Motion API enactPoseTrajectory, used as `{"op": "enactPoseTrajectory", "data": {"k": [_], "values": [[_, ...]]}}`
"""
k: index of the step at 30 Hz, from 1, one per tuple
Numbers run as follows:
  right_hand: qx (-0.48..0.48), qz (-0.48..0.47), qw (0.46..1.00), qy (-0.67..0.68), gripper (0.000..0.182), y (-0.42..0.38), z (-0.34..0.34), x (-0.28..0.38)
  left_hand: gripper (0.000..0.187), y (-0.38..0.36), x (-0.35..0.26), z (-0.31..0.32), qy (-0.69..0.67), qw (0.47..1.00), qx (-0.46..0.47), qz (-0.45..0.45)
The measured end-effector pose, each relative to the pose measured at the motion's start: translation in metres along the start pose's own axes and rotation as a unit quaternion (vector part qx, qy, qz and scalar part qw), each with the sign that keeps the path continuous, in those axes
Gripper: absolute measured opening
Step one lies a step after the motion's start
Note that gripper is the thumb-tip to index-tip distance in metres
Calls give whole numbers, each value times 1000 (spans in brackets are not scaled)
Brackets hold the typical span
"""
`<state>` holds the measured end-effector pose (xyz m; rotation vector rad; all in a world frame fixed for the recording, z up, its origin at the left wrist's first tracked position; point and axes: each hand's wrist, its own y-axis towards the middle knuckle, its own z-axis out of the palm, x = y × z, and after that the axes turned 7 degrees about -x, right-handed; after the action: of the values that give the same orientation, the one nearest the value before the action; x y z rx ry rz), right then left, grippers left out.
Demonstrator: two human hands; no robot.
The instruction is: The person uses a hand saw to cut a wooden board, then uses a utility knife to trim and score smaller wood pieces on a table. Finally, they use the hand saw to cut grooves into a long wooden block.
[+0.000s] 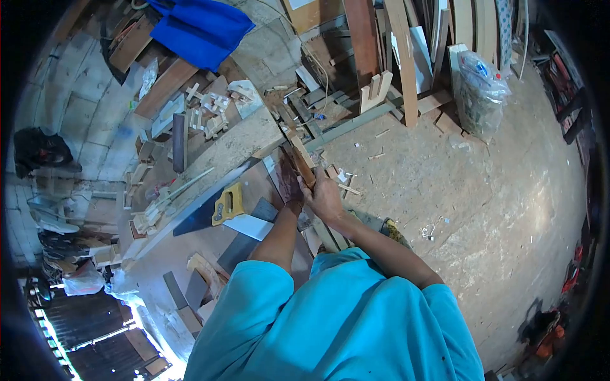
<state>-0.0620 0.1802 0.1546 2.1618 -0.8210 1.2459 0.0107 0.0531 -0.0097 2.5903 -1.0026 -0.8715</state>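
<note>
Both of my hands are close together near the middle of the head view, at the corner of a wooden bench. My right hand is wrapped round the near end of a narrow brown wood piece. My left hand, dark and stained, lies against the left side of that piece; its fingers are too dark to make out. A saw with a yellow handle rests on the boards left of my forearms.
Small wood offcuts and a blue bag lie at the upper left. Tall planks lean at the top. A clear plastic sack stands at the upper right on the concrete floor.
</note>
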Motion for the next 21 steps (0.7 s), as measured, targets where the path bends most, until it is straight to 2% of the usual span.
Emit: {"op": "enactPoseTrajectory", "data": {"k": [4,6,7,10,12,16,18,19,20,21], "values": [[-9,11,1000,3,31,-8,-1,2,51,-2,-14,-24,-30,998,31,-42],[-22,6,1000,5,30,-7,-4,4,51,1,-12,-19,73,996,36,23],[-16,13,1000,-1,30,-7,-4,5,51,0,-9,-12,70,997,32,26],[-11,7,1000,-4,30,-9,-3,1,52,-1,-5,-9,108,994,15,-21],[-15,1,1000,-10,28,-5,-2,-1,53,7,-19,-27,58,996,20,-64],[-11,-21,1000,-10,26,1,2,-2,55,11,-27,-34,33,995,23,-96],[-17,-2,1000,-19,24,2,5,-3,56,17,-48,-56,79,993,50,-66],[-22,-23,999,-11,23,1,6,-7,56,15,-39,-48,11,999,3,-37],[6,-34,999,-22,23,-7,-2,-1,56,9,-40,-45,8,998,-7,-68],[18,16,1000,-1,23,-9,-14,14,55,11,-39,-43,71,993,20,-88]]}}
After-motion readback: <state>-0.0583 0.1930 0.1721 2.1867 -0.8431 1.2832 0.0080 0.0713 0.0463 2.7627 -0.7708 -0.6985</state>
